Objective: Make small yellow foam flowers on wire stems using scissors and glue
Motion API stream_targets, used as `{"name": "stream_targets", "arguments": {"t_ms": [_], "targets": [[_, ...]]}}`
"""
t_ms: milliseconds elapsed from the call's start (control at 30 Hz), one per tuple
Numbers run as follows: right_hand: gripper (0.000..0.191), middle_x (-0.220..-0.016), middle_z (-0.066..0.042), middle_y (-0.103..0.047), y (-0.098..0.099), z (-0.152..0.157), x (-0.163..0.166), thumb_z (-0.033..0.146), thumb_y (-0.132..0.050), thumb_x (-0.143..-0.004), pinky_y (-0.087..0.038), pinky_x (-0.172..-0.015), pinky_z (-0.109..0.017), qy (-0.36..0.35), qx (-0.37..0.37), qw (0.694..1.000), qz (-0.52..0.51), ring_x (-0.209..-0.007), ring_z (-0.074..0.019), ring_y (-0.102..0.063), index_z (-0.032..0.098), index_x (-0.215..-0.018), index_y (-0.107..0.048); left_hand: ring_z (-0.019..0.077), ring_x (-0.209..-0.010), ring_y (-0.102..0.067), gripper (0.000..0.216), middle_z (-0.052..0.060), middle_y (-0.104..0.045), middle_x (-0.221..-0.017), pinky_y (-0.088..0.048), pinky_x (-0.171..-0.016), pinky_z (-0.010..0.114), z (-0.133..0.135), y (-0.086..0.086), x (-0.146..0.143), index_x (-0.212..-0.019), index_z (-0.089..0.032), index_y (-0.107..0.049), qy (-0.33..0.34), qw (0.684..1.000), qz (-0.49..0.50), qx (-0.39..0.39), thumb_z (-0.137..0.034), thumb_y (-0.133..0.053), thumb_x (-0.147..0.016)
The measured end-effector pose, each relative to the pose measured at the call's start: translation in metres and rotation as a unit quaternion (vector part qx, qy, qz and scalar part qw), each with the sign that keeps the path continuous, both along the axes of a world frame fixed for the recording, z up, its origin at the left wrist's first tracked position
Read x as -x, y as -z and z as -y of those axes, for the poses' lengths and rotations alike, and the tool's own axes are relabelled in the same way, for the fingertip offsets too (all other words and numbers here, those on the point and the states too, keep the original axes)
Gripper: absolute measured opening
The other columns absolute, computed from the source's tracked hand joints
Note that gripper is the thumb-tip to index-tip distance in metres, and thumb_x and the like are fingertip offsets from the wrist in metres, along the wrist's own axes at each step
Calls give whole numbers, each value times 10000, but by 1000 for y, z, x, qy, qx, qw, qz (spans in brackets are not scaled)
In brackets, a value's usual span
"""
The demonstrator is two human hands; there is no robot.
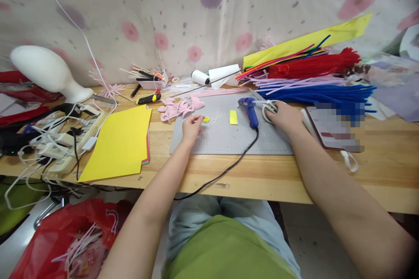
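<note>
My left hand [191, 125] rests on the grey cutting mat [225, 139], fingers pinched on a thin pale stick with a small yellow piece [206, 119] at its tip. My right hand [285, 116] lies on the mat's right part, fingers curled over the pale handles of a pair of scissors [267, 109]. A blue glue gun [249, 110] lies between the hands, its black cord running off the table's front edge. A yellow paper scrap [233, 117] and thin white wire bits [216, 118] lie on the mat. Pink petal shapes [178, 108] sit at the mat's upper left corner.
Yellow paper sheets [119, 141] lie left of the mat, beside power strips and cables [62, 137]. A white foam head [49, 72] is at far left. Red, blue and pink pipe cleaners [314, 80] are piled at the back right. A red bag [72, 239] sits under the table.
</note>
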State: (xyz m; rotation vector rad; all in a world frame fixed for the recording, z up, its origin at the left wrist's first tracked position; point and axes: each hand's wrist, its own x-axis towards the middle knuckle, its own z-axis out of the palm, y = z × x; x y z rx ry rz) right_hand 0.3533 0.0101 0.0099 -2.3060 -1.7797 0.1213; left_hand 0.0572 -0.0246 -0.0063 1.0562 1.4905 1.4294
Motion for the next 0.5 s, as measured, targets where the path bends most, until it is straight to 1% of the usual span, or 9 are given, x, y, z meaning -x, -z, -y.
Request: {"name": "stream_targets", "arguments": {"t_ms": [67,167,233,300,400,500], "targets": [[453,-1013,-148,-649,6,-1,-1,472,-455,-792,-386,-714,-373,-34,-34,999,1,-911,-292,-572,182,-1100,-619,62,-451,-425,174,13,-669,-714,-357,-415,194,-5,0,-2,-730,-177,-701,6,998,-64,16,-319,-646,-645],[425,-1060,-137,-631,15,-1,-4,433,-472,-793,-391,-774,-370,-84,-74,993,23,-1010,-289,-523,178,-1091,-636,114,-576,-540,127,28,-685,-732,-414,-545,231,-13,-6,-10,-681,-190,-708,18,987,-158,21,-300,-656,-645],[414,-1069,-134,-626,20,-1,-6,419,-477,-797,-386,-815,-376,-96,-84,991,28,-1030,-282,-509,172,-1084,-643,146,-650,-579,90,34,-686,-724,-426,-630,260,-18,-13,-20,-646,-198,-702,23,975,-216,34,-276,-658,-645],[409,-1071,-131,-624,23,0,-8,408,-473,-804,-383,-840,-380,-97,-88,991,20,-1015,-272,-515,168,-1089,-641,169,-657,-585,60,31,-668,-673,-421,-657,282,-24,-19,-32,-621,-209,-692,20,963,-262,66,-262,-667,-631],[414,-1081,-131,-618,24,1,-9,400,-464,-810,-382,-854,-374,-104,-90,991,4,-1000,-264,-523,167,-1107,-633,193,-683,-590,41,21,-626,-598,-416,-686,295,-31,-21,-47,-572,-224,-657,10,953,-290,88,-220,-694,-590],[414,-1081,-137,-614,23,1,-10,390,-461,-812,-385,-858,-368,-112,-88,990,-2,-1003,-265,-525,162,-1115,-628,206,-749,-593,98,22,-623,-629,-411,-728,302,-32,-18,-55,-560,-225,-626,14,950,-299,87,-179,-712,-549]]}}
